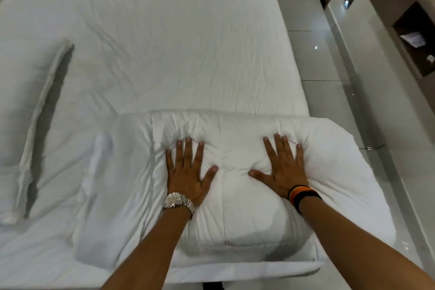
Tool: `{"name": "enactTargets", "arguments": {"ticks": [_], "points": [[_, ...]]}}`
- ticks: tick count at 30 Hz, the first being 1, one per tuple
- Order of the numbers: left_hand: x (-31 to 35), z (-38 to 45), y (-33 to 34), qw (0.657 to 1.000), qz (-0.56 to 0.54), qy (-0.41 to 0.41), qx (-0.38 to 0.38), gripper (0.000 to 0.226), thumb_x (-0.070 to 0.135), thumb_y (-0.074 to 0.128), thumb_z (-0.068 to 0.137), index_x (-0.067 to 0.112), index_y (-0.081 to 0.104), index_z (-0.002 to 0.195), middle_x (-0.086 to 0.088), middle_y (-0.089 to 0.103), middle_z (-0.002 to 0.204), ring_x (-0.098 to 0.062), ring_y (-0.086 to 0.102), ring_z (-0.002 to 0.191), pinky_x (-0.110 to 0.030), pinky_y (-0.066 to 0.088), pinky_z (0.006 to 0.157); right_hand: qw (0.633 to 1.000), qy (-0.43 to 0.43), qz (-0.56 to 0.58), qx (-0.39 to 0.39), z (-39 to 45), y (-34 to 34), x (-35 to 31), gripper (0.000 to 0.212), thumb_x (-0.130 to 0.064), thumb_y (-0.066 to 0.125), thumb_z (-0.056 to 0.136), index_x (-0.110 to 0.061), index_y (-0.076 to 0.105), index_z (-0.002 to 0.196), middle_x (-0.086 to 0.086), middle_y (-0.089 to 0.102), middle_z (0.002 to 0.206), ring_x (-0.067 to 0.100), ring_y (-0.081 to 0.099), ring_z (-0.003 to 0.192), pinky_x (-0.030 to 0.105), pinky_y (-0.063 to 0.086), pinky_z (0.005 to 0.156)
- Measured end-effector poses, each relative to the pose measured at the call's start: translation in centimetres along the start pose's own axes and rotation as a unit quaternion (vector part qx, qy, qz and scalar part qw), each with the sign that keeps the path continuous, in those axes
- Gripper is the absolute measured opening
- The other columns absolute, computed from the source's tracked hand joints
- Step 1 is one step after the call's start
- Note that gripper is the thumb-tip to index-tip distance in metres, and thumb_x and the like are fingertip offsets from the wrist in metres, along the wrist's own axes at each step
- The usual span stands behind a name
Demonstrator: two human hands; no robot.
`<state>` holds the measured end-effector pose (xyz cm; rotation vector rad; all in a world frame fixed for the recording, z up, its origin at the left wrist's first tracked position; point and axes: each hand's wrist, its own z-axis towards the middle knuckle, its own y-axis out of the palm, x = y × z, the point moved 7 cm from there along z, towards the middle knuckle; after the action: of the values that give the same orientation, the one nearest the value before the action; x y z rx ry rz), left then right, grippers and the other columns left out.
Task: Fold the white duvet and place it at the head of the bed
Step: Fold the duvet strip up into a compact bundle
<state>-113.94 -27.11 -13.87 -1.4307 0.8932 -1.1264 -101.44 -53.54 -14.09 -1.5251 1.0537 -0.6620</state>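
Pressing flat, not gripping: left hand with fingers spread wide, palm down on the folded duvet, closed on nothing. Same for the right hand, also splayed open and empty, resting on the top of the bundle just right of its middle. Both sunk a little into the padding, with creases running out from the fingertips, so probably pushing out air and flattening the fold so that it keeps its shape.

Duvet already folded to a thick, puffy block, lying at the near edge of the bed, toward its right corner, one rounded end hanging slightly over the side above the floor. Rest of the mattress bare and smooth beyond it.

Pillows at the far left, which suggests the head of the bed on that side; if so, bundle well apart from its goal. Folding looks nearly finished, placing not yet done.

Watch on the left wrist, striped band on the right.

Next step likely: lifting or sliding the block toward the pillows. Needs support from below with both hands, since soft filling tends to spring open and lose the fold when released.
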Motion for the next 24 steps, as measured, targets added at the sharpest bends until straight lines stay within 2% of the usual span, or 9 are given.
{"name": "enactTargets", "arguments": {"ticks": [4,8,11,13,16,18,20,22,24], "points": [[-3.8,-0.8,-1.3,0.998,0.023,-0.003,0.056,0.086,0.076,0.036,0.095,0.031,0.019,0.166,-0.001,0.011,0.176,-0.034,0.004,0.162,-0.066,-0.004,0.124,0.997,-0.007,-0.014,0.07,-1.3,-0.3,3.2,0.112,-0.099,0.032,0.08,-0.035,0.007,0.168,0.006,0.002,0.177,0.026,-0.002,0.163,0.072,-0.003,0.123],[-4.6,-1.1,-0.2,0.999,0.046,-0.018,0.015,0.083,0.075,0.031,0.097,0.031,0.018,0.166,0.0,0.011,0.176,-0.035,0.002,0.162,-0.073,-0.002,0.121,0.999,0.024,-0.025,-0.009,-1.2,1.7,2.7,0.115,-0.103,0.021,0.078,-0.035,-0.004,0.168,0.006,-0.008,0.177,0.023,-0.014,0.162,0.071,-0.009,0.122],[-4.1,-0.2,-0.4,0.998,0.055,-0.037,-0.015,0.082,0.075,0.024,0.099,0.029,0.016,0.167,-0.002,0.012,0.175,-0.035,-0.002,0.162,-0.075,0.0,0.12,0.999,0.024,-0.014,-0.018,-0.2,0.1,2.0,0.117,-0.106,0.015,0.073,-0.039,-0.009,0.167,0.007,-0.011,0.176,0.024,-0.018,0.161,0.072,-0.015,0.119],[-4.1,-1.1,-1.2,0.997,0.062,-0.047,-0.01,0.082,0.075,0.022,0.099,0.029,0.017,0.167,-0.002,0.013,0.175,-0.035,-0.002,0.162,-0.076,0.0,0.12,1.0,-0.007,0.014,0.01,0.3,-1.8,0.4,0.118,-0.107,0.02,0.072,-0.041,-0.005,0.167,0.009,-0.008,0.177,0.028,-0.014,0.162,0.074,-0.017,0.117],[-3.4,-3.5,-3.3,0.996,0.068,-0.055,0.016,0.082,0.076,0.022,0.098,0.03,0.019,0.166,-0.003,0.012,0.175,-0.036,-0.001,0.162,-0.074,-0.001,0.121,0.993,-0.107,0.052,0.026,2.0,-3.5,-5.7,0.117,-0.108,0.024,0.07,-0.046,0.0,0.166,0.008,-0.002,0.177,0.033,-0.008,0.162,0.075,-0.015,0.117],[-4.4,-5.7,-5.5,0.986,0.092,-0.125,0.055,0.083,0.077,0.025,0.097,0.031,0.019,0.166,-0.004,0.008,0.176,-0.037,-0.003,0.161,-0.072,-0.006,0.122,0.982,-0.179,0.06,0.025,3.4,-3.8,-10.7,0.116,-0.108,0.021,0.068,-0.048,0.0,0.165,0.007,-0.002,0.177,0.035,-0.005,0.162,0.076,-0.014,0.116],[-7.0,-9.0,-7.5,0.963,0.1,-0.234,0.085,0.085,0.079,0.026,0.096,0.033,0.017,0.166,-0.003,0.003,0.176,-0.04,-0.007,0.16,-0.074,-0.012,0.119,0.971,-0.235,0.047,0.004,4.4,-3.2,-14.4,0.114,-0.109,0.021,0.068,-0.051,-0.003,0.164,0.003,-0.004,0.177,0.034,-0.006,0.162,0.076,-0.014,0.116],[-9.2,-11.9,-7.6,0.951,0.105,-0.285,0.064,0.084,0.082,0.023,0.095,0.039,0.01,0.166,0.0,-0.003,0.176,-0.042,-0.012,0.159,-0.081,-0.01,0.114,0.968,-0.249,0.032,-0.015,4.3,-1.4,-15.0,0.11,-0.109,0.02,0.069,-0.055,-0.006,0.162,-0.002,-0.006,0.177,0.032,-0.009,0.162,0.076,-0.014,0.116],[-10.3,-13.5,-5.8,0.949,0.094,-0.299,0.001,0.082,0.084,0.018,0.094,0.045,0.0,0.164,0.004,-0.012,0.175,-0.04,-0.017,0.159,-0.085,-0.004,0.111,0.969,-0.245,0.003,-0.04,3.8,1.3,-14.3,0.108,-0.109,0.015,0.069,-0.056,-0.013,0.16,-0.005,-0.013,0.176,0.029,-0.015,0.161,0.075,-0.015,0.116]]}}
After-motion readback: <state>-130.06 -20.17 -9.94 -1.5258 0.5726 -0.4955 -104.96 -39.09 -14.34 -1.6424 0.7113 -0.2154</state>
